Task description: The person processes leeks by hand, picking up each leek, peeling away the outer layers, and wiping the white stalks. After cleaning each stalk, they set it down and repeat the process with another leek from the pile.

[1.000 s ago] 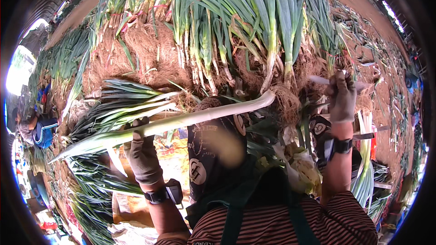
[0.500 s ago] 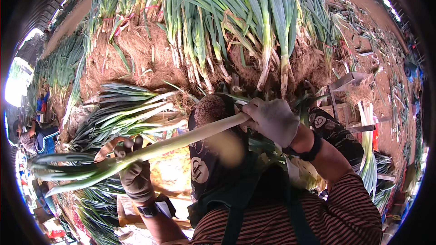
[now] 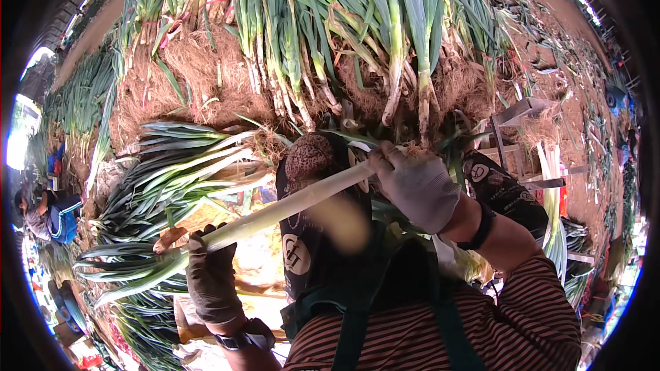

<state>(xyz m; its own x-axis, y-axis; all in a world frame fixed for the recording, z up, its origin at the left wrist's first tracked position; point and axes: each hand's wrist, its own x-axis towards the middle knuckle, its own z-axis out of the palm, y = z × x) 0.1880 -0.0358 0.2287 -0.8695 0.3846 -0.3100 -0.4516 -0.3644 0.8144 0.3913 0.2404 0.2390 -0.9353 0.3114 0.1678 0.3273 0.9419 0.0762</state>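
Observation:
A single thick green onion (image 3: 289, 207) stretches slantwise across my lap, pale shank up to the right, green leaves fanning out to the left. My right hand (image 3: 421, 191), in a light grey glove, grips its root end, where a tuft of short roots shows by the fingers. Farther down, my left hand (image 3: 214, 280) in a darker-looking glove is closed around the shank, just where the leaves begin. A brown, curled dry leaf (image 3: 170, 239) sits beside the left fingers. Behind the leaves lies a pile of green onions (image 3: 185, 165), their stems pointing toward my knee.
Tied bundles of green onions (image 3: 275, 48) with tangled roots stand along the far side. A metal frame (image 3: 512, 124) stands to the right, with more pale stems (image 3: 552, 192) by it. Another person (image 3: 51, 213) crouches at far left. Trimmings litter the brown ground (image 3: 550, 62).
My left hand, its fingers looser under the shank before, has closed around it. The green onion's leafy end has shifted slightly right. My right hand keeps hold of the root end, slightly lower.

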